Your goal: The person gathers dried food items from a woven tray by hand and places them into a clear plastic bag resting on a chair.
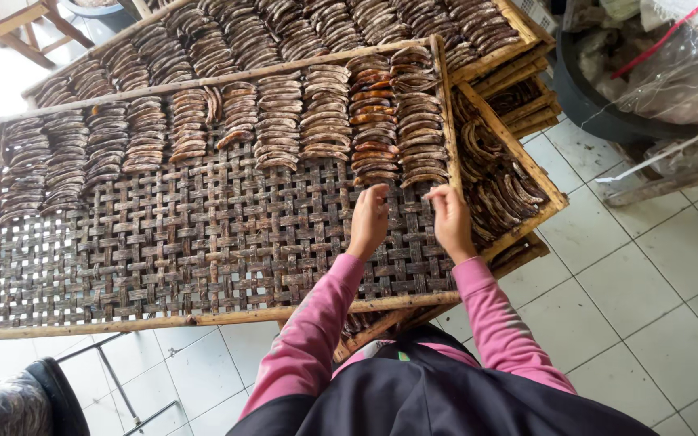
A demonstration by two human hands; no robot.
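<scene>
Head view, looking down on a person in pink sleeves and a dark apron standing at a stack of drying trays.

Counts: two bare hands; at least four bamboo-framed trays, stacked and offset from one another; on the top woven tray (163, 242), ten short columns of dried banana slices (325, 113) along its far half, with roughly the near half of the lattice bare.

Hands: the left hand (369, 220) and the right hand (450, 222) hover side by side over the tray's right end, just below the two rightmost columns. Both sets of fingers are curled loosely inward and partly open. Whether either hand pinches a slice cannot be told from this angle; nothing is clearly held.

Slices: long, curved, flattened strips, dark brown to nearly black, laid overlapping like shingles. One column (373, 121), directly beyond the left hand, shows brighter orange-brown pieces. The rightmost column (418, 117) ends just ahead of the fingers.

Surface and room: the top tray is a dark, open basket-weave lattice in a pale bamboo frame, resting on the far tray (284, 32), which is fully covered with slices, and on the lower trays (510, 182) jutting out to the right, also loaded. The floor (648, 282) is pale square tile. A dark round tub (599, 105) and clear plastic bags (680, 73) stand at upper right; a wooden stool (26, 28) at upper left; a dark padded seat (18, 404) at lower left.
</scene>
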